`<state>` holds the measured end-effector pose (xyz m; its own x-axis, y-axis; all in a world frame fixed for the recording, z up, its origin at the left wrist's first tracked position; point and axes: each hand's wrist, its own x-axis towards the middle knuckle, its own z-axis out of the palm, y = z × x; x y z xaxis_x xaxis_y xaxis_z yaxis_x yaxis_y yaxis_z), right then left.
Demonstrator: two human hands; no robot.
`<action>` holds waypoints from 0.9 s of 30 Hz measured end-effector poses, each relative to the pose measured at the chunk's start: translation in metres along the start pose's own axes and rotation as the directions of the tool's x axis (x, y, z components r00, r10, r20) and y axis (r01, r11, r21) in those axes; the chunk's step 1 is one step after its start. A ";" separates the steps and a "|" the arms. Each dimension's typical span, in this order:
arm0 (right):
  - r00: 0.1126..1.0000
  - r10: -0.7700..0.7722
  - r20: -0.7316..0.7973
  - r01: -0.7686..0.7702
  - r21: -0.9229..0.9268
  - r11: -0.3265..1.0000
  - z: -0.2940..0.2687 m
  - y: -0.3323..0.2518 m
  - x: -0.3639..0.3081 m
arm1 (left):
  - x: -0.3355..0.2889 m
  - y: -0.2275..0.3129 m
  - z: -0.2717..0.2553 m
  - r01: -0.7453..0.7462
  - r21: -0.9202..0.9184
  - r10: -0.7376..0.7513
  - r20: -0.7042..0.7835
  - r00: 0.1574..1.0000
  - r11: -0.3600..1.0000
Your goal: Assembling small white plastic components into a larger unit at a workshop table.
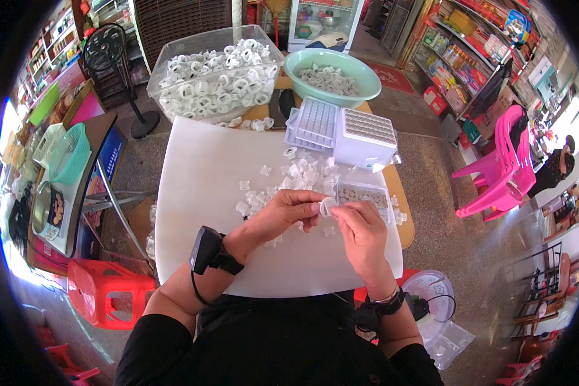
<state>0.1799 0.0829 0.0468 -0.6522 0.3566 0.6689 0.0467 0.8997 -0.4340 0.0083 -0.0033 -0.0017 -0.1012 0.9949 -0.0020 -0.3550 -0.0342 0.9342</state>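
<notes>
Over the white board (199,186) my two hands meet around a small white plastic ring (327,206). My left hand (288,211) pinches the ring between thumb and fingers. The fingertips of my right hand (363,233) are closed at the ring's right side; whether they grip the ring or a tinier piece is hidden. A loose heap of small translucent white plastic pieces (305,174) lies just beyond my hands. Right behind my right hand, a shallow clear box (363,193) holds many small greyish round pieces.
A large clear bin (215,80) full of white ring parts stands at the far left, beside a pale green basin (331,76) of small parts. Stacked white trays (365,138) sit at the board's far right. A red stool (109,293) and pink chairs (498,167) stand around.
</notes>
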 end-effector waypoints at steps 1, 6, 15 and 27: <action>1.000 0.002 -0.002 -0.002 -0.001 1.000 0.000 0.000 0.000 | 0.000 0.000 0.000 0.001 0.001 -0.001 0.002 1.000 1.000; 0.999 -0.037 0.022 0.038 -0.051 0.998 0.001 -0.002 -0.002 | -0.002 -0.001 -0.003 -0.007 0.008 0.007 0.019 1.000 1.000; 1.000 -0.005 0.012 0.005 -0.029 1.000 -0.001 -0.003 -0.002 | -0.001 0.001 0.000 0.009 0.011 -0.009 0.016 1.000 1.000; 0.999 0.027 0.023 -0.026 -0.014 1.000 -0.002 -0.003 0.000 | -0.001 0.000 0.001 0.002 0.108 -0.005 0.025 1.000 0.994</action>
<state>0.1817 0.0807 0.0492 -0.6679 0.3746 0.6431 0.0743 0.8934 -0.4431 0.0091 -0.0042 -0.0010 -0.0757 0.9971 0.0024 -0.2531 -0.0215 0.9672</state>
